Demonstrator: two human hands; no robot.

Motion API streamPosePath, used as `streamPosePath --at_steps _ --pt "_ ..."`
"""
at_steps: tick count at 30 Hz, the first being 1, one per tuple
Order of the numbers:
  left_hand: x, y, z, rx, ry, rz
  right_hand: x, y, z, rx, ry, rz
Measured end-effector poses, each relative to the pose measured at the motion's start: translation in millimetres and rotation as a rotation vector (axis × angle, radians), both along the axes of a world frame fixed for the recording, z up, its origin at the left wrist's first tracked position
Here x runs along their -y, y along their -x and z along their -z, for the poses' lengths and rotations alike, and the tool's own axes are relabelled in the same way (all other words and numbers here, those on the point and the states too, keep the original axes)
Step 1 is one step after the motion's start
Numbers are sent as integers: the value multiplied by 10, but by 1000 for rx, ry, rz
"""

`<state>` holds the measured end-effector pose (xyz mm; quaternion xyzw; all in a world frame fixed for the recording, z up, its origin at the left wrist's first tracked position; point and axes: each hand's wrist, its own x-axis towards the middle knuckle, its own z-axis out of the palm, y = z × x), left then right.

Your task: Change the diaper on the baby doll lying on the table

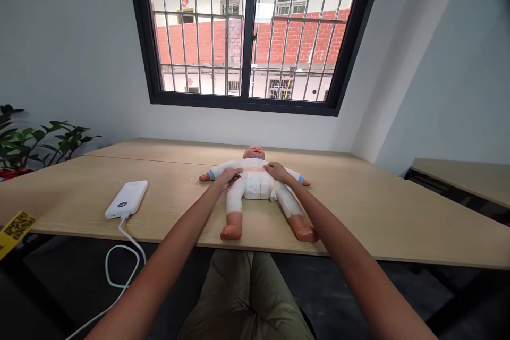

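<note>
A baby doll (254, 164) lies on its back on the wooden table, its head toward the window and its legs spread toward me. It wears a white top with blue cuffs, and a white diaper (258, 187) wraps its hips. At the diaper's left upper edge is my left hand (230, 176), fingers bent against the doll's waist. My right hand (278, 171) touches the waist on the other side, its fingers pressed together at the diaper's top edge. What the fingertips hold is too small to make out.
On the table (171, 212) to the left lies a white power bank (127, 199) with a white cable (131, 239) hanging over the front edge. A plant (43, 141) stands at the far left. Behind the table is a barred window (246, 100).
</note>
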<state>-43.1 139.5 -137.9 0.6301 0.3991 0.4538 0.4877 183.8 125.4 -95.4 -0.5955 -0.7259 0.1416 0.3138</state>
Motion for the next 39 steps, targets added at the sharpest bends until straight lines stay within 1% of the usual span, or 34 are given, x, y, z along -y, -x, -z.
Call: streamPosePath --at_steps 4,8,11,15,18,22,26,28,30,33,36,39 --pt "-49 65 127 73 139 -2 3 -92 66 -17 0 5" --pt "-67 66 168 193 239 -25 22 -217 137 -12 -9 53" --pt "-70 63 173 181 182 -80 53 -263 203 -27 -7 98" --pt "-55 117 150 124 75 -148 121 -251 287 -82 -53 163" --pt "-12 190 113 23 20 -97 164 -225 333 -126 -85 197" --pt "84 295 49 -80 -18 56 185 -200 376 -178 -120 225" --pt "156 394 -25 -134 -6 198 181 -194 406 -222 -137 244" --pt "168 417 -55 -142 19 240 180 -200 418 -243 -135 247" --pt "166 415 -75 -130 47 250 182 -209 426 -260 -132 247" --pt "152 385 -75 -107 69 232 184 -217 424 -276 -124 244" --pt "142 352 -28 -120 57 194 185 -210 410 -280 -117 237" --pt "149 307 51 -155 8 153 191 -203 393 -280 -115 229"
